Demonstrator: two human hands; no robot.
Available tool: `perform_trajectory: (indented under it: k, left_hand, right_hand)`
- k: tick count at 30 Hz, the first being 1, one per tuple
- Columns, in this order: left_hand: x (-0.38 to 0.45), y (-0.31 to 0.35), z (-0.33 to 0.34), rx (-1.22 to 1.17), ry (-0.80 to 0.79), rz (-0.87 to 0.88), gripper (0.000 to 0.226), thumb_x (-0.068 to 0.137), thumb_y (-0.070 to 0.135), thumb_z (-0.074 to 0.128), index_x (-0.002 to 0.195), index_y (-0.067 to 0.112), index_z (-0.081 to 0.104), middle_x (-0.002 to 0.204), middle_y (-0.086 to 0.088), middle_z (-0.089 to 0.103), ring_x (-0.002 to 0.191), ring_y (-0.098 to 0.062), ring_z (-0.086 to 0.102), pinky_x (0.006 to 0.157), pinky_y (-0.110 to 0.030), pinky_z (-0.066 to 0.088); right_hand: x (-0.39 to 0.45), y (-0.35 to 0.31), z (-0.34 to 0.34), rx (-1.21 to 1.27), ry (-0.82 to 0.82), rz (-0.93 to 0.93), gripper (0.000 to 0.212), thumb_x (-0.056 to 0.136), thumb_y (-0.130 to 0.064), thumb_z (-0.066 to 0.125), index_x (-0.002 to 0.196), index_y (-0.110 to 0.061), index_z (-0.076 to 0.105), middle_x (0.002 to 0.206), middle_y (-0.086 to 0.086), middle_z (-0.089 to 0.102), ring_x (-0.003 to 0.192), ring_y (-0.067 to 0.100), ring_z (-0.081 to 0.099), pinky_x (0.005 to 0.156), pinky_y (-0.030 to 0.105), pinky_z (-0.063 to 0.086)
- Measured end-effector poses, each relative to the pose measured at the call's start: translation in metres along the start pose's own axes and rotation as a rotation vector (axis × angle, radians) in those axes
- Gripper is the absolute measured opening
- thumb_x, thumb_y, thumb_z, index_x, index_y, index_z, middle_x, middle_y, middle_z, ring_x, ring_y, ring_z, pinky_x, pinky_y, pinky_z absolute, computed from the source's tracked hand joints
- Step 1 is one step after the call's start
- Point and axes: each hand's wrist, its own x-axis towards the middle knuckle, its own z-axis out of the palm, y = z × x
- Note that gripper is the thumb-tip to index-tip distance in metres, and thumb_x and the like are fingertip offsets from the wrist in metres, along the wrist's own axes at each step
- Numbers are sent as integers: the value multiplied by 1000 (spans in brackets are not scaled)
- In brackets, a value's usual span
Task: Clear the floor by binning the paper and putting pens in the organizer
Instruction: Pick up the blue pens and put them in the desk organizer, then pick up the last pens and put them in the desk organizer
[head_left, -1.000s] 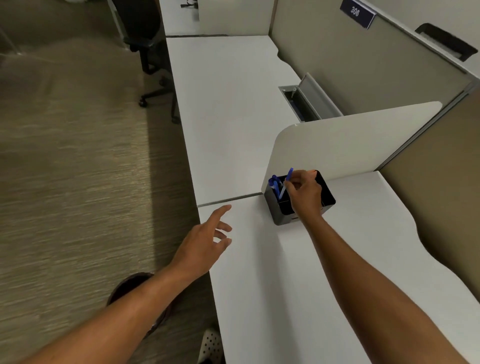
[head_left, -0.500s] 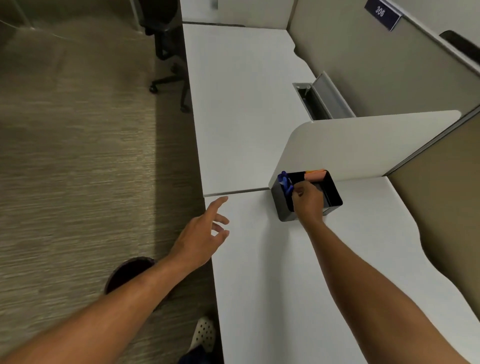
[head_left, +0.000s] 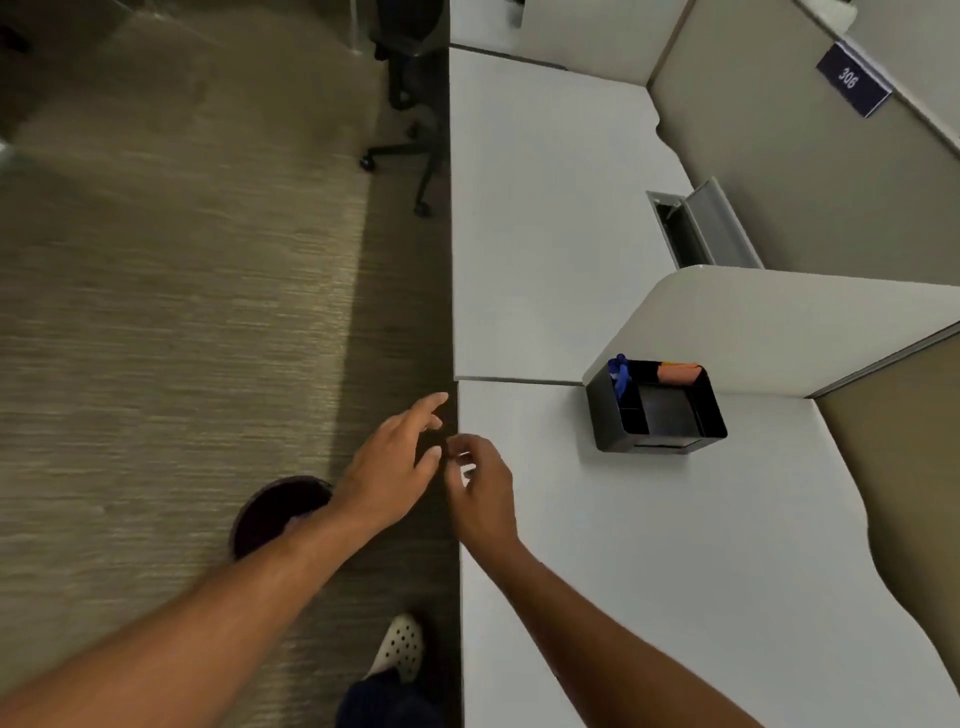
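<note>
A black desk organizer (head_left: 655, 410) stands on the white desk (head_left: 675, 545) against the low divider. Blue pens (head_left: 619, 375) stick up in its left back compartment, and an orange item lies along its back. My right hand (head_left: 480, 488) hovers over the desk's left edge, well left of the organizer, fingers loosely curled and holding nothing. My left hand (head_left: 389, 467) is beside it over the carpet, fingers spread and empty. A dark round bin (head_left: 270, 512) sits on the floor below my left forearm. No paper or pens show on the carpet.
A white curved divider (head_left: 779, 322) rises behind the organizer. A second desk (head_left: 545, 208) stretches beyond, with an open cable hatch (head_left: 691, 223). An office chair base (head_left: 410, 150) stands on the carpet at the top. My shoe (head_left: 400, 647) is by the desk edge.
My right hand let go of the blue pen in the organizer and drew back left to the desk edge, next to my left hand. The view shifted left.
</note>
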Motion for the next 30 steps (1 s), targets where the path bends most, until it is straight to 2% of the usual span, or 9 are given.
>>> perform_trajectory:
  k: [4, 9, 12, 14, 17, 22, 30]
  left_hand:
    - [-37, -42, -37, 46, 142, -57, 63, 100, 23, 59, 155, 38, 33, 142, 10, 56, 134, -10, 51, 110, -39, 48]
    - [-106, -100, -89, 116, 331, -155, 59, 100, 23, 58, 154, 31, 37, 148, 2, 51, 137, -15, 48, 109, -32, 44]
    - [-157, -135, -118, 204, 432, -192, 60, 96, 18, 61, 153, 22, 41, 150, -4, 49, 140, -22, 45, 114, -41, 44]
    - [-195, -157, -135, 308, 486, -239, 62, 94, 18, 63, 152, 16, 43, 152, -8, 49, 144, -27, 42, 116, -47, 41]
    - [-259, -184, -155, 426, 523, -344, 66, 93, 25, 63, 155, 17, 41, 160, -9, 42, 153, -30, 31, 121, -54, 32]
    - [-375, -219, -180, 511, 540, -550, 69, 94, 35, 60, 157, 21, 36, 165, -8, 34, 156, -33, 25, 122, -61, 25]
    - [-508, -266, -204, 483, 598, -805, 70, 97, 39, 55, 160, 23, 27, 168, -7, 26, 159, -33, 16, 124, -64, 19]
  right_hand:
    - [-8, -46, 48, -74, -161, -244, 27, 100, -21, 61, 125, -29, 60, 119, -14, 63, 108, -1, 61, 93, 19, 55]
    - [-35, -97, 115, -246, -295, -498, 40, 97, -16, 65, 136, -14, 59, 137, 4, 60, 130, 17, 55, 113, 29, 42]
    - [-62, -122, 161, -389, -336, -667, 47, 95, -16, 64, 140, -10, 57, 144, 10, 57, 138, 26, 49, 121, 42, 39]
    - [-85, -135, 190, -504, -369, -762, 53, 95, -20, 62, 145, -12, 48, 151, 10, 49, 145, 29, 40, 125, 49, 31]
    - [-125, -154, 231, -602, -435, -857, 59, 96, -25, 59, 150, -16, 36, 159, 12, 36, 153, 36, 27, 127, 56, 21]
    - [-206, -179, 296, -699, -520, -1000, 62, 103, -36, 51, 157, -17, 28, 168, 14, 24, 158, 37, 18, 128, 58, 16]
    - [-308, -206, 372, -661, -711, -1119, 65, 102, -35, 53, 159, -17, 26, 169, 13, 22, 159, 36, 15, 128, 59, 15]
